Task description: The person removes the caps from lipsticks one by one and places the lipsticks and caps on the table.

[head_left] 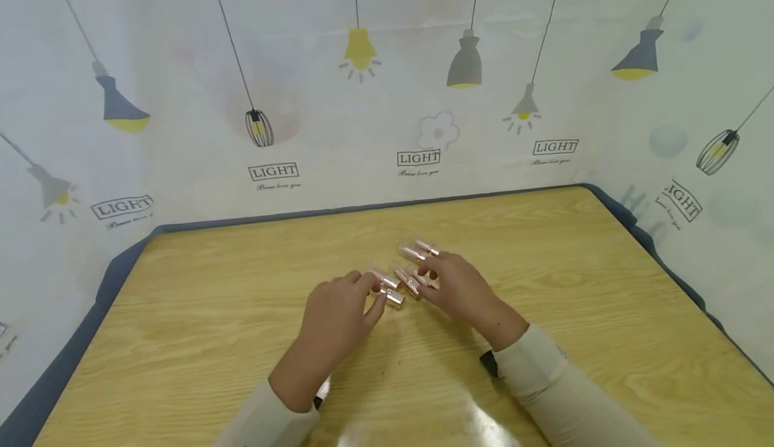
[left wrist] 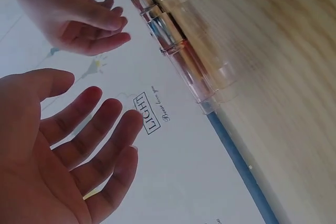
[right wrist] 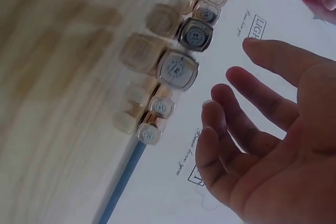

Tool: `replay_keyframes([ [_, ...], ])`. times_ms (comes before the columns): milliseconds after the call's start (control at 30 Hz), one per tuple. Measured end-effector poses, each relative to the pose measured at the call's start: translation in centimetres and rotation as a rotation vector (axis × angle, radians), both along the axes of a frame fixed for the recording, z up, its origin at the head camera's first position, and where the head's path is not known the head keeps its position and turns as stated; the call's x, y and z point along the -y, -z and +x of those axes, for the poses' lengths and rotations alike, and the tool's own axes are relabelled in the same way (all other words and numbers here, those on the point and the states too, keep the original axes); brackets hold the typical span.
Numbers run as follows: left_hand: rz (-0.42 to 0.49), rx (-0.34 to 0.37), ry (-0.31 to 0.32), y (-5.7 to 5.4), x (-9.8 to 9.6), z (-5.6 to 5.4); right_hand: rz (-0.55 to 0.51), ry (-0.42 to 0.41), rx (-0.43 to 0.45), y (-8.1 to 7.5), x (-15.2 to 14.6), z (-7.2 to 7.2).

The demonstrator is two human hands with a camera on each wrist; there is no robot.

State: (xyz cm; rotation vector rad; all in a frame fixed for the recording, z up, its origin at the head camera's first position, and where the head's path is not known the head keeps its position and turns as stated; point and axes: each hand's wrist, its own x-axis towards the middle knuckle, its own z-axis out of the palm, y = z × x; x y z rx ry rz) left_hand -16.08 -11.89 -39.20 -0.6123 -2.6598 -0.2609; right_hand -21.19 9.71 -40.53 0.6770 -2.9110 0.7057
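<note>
Several lipstick tubes with shiny gold bases and clear pinkish caps lie in a loose group on the wooden table. My left hand hovers beside the nearest lipstick tube, its fingers loosely bent and nothing between them. On the other side of the group, my right hand hangs over the right-hand tubes and partly hides them in the head view. Two more lipstick tubes lie farther back, by its fingers. The right wrist view faces the tube ends, where round labels show on a lipstick base. Both palms look bare in the wrist views.
The wood-grain table has a dark blue edge at the back and sides. Behind it hangs a pale wall cloth printed with lamps and the word LIGHT. Beige sleeves cover both forearms, with a dark strap under the right cuff.
</note>
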Motion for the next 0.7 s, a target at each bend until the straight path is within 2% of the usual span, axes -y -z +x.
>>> replay_keyframes([
  [200, 0.018, 0.015, -0.006, -0.9, 0.6, 0.5, 0.017, 0.053, 0.165, 0.2, -0.2, -0.3],
  [333, 0.039, 0.098, -0.003, -0.9, 0.4, 0.7, 0.043, 0.045, 0.224, 0.2, -0.7, -0.3],
  [467, 0.069, 0.189, 0.012, -0.5, -0.2, 1.0, 0.074, 0.002, 0.212, 0.2, -1.1, -0.4],
  [700, 0.098, 0.191, 0.026, -1.0, -0.7, 1.7, 0.079, -0.017, 0.164, 0.4, -1.4, -0.5],
])
